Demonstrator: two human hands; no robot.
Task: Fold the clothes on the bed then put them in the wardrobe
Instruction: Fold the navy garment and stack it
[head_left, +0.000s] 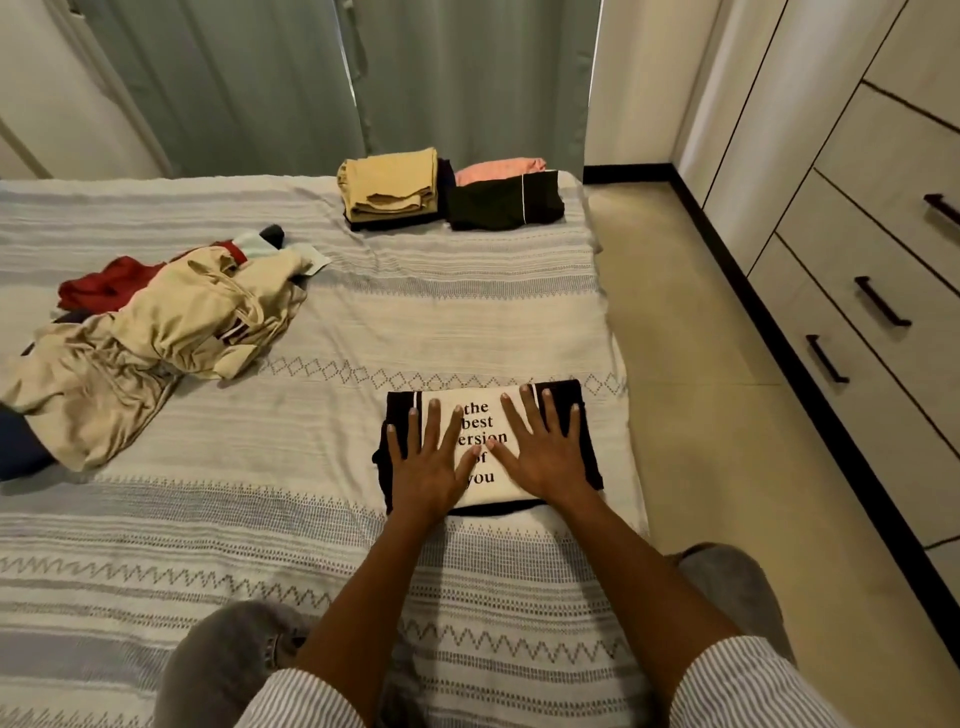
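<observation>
A person's left hand (427, 462) and right hand (545, 451) lie flat, fingers (413, 426) straight and spread, pressing on one folded black-and-cream T-shirt (485, 452) printed with dark lettering, near the right edge of a grey-and-white patterned bedspread (322, 447). The two thumbs nearly meet over the print, which the hands partly cover; the words "the", "best" and "you" read clearly, the others only in part.

At the far end of the bed sit two folded stacks, side by side: one topped by a mustard-yellow folded garment (389, 187), the other by a black folded garment with a thin white stripe (506, 202), with a pink folded piece (501, 170) behind it. How many pieces each stack holds cannot be made out.

On the left lies one unfolded heap: a crumpled beige garment (156, 332) over a dark red cloth (109, 283), with pale and dark scraps at its far side; the count is unclear. A dark blue item (21, 447) is cut off by the left edge.

On the right stands a pale wardrobe unit (852, 218); three dark drawer handles (882, 301) show, the topmost clipped by the frame. Grey-green curtains (291, 78) hang behind the bed.
</observation>
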